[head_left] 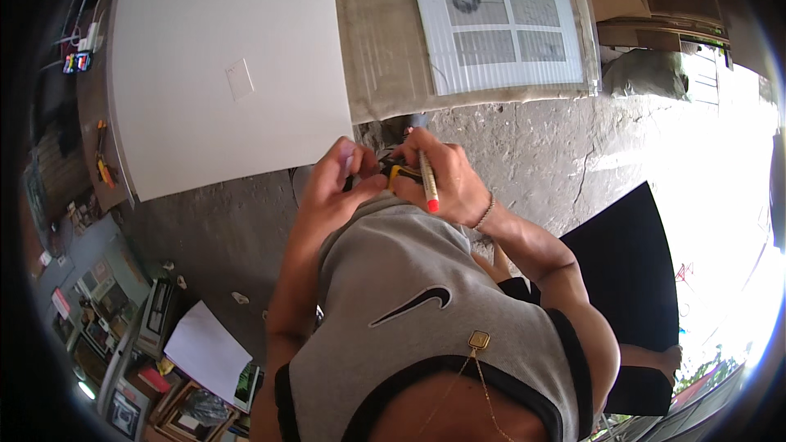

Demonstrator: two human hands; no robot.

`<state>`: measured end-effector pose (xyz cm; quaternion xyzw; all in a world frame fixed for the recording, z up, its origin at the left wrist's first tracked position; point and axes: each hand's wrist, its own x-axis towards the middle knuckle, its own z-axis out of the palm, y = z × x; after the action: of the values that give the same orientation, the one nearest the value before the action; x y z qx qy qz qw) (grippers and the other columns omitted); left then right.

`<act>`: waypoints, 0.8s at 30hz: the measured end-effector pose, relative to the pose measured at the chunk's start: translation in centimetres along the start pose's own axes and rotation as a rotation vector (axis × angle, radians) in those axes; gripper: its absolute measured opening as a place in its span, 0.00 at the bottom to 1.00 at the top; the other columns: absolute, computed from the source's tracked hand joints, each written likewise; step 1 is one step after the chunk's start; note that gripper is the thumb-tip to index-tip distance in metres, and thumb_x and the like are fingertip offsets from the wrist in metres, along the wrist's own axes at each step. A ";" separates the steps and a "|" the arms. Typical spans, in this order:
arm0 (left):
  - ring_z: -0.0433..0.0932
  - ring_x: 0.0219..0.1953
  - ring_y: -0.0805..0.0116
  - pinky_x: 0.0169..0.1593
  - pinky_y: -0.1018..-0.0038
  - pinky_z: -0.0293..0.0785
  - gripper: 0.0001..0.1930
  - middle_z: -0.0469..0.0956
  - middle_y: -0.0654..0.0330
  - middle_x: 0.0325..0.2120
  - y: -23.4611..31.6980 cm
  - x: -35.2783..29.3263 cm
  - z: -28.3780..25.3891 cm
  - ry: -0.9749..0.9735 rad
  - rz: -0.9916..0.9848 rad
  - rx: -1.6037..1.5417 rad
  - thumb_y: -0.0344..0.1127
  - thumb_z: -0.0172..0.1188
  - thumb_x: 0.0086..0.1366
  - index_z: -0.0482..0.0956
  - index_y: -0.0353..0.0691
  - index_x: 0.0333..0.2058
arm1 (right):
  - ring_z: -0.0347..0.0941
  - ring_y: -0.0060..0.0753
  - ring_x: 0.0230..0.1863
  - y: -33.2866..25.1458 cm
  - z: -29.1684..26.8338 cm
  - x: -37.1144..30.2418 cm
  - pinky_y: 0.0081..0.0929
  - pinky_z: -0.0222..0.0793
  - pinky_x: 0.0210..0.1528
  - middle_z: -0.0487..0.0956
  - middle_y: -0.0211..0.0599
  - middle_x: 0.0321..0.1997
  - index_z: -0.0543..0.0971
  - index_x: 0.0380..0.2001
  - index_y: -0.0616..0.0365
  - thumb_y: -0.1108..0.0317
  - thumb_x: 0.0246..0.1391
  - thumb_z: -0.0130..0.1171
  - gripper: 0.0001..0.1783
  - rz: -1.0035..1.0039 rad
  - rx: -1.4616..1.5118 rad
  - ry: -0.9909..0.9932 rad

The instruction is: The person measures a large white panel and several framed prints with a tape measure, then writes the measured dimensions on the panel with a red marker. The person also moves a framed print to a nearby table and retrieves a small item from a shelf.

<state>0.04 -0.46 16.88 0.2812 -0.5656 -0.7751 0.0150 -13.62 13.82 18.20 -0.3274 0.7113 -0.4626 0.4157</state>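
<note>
In front of my waist, my right hand [446,172] is closed around a yellow-and-black tape measure [398,173]. The same hand also holds a pale, slim marker [428,184] with a red end, which lies across the fingers and points back toward me. Beside it, my left hand [337,184] has its fingers curled in and its thumb reaching to the tape measure. What lies within the left fingers is hidden.
A large white board [229,16] lies ahead on the left, a small pale card [240,79] on it. Ahead right, a ribbed translucent panel [508,33] rests on a brown surface. Orange cutters [105,168] sit at the far left; frames and papers [209,344] crowd the lower left.
</note>
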 end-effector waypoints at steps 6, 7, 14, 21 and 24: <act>0.63 0.28 0.80 0.32 0.81 0.64 0.18 0.66 0.67 0.26 -3.9 5.4 3.6 -0.084 -0.053 0.007 0.24 0.61 0.59 0.56 0.44 0.25 | 0.79 0.47 0.29 7.5 -10.2 -2.7 0.38 0.74 0.31 0.79 0.48 0.27 0.73 0.30 0.61 0.63 0.38 0.70 0.20 0.080 -0.381 0.134; 0.65 0.28 0.80 0.32 0.81 0.66 0.18 0.67 0.67 0.27 -4.8 6.4 2.9 -0.075 -0.012 0.004 0.24 0.60 0.60 0.56 0.44 0.26 | 0.80 0.47 0.30 9.7 -13.0 -2.8 0.37 0.75 0.32 0.79 0.47 0.27 0.73 0.30 0.60 0.61 0.37 0.71 0.21 0.123 -0.454 0.185; 0.67 0.33 0.79 0.39 0.81 0.67 0.18 0.67 0.65 0.27 -8.8 10.3 -3.9 -0.130 0.033 0.151 0.22 0.57 0.62 0.55 0.44 0.25 | 0.80 0.46 0.34 20.3 -33.3 -4.8 0.38 0.74 0.35 0.81 0.41 0.28 0.73 0.30 0.55 0.63 0.37 0.70 0.17 0.257 -0.808 0.382; 0.67 0.32 0.79 0.39 0.82 0.66 0.13 0.71 0.66 0.27 -12.4 12.2 -8.6 0.212 0.068 0.396 0.25 0.57 0.62 0.60 0.40 0.26 | 0.78 0.47 0.38 25.0 -42.5 -4.0 0.39 0.73 0.39 0.81 0.41 0.31 0.75 0.34 0.53 0.54 0.35 0.71 0.24 0.371 -0.877 0.411; 0.67 0.30 0.79 0.37 0.81 0.67 0.08 0.73 0.66 0.28 -12.7 12.4 -8.2 0.325 0.013 0.383 0.26 0.58 0.62 0.67 0.36 0.29 | 0.78 0.48 0.40 26.2 -43.2 -3.2 0.40 0.72 0.40 0.81 0.40 0.32 0.75 0.35 0.52 0.49 0.34 0.72 0.27 0.408 -0.929 0.370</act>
<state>-2.92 -7.25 -1.24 0.3962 -0.6942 -0.5983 0.0568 -52.97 42.52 4.55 -0.2449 0.9516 -0.0589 0.1763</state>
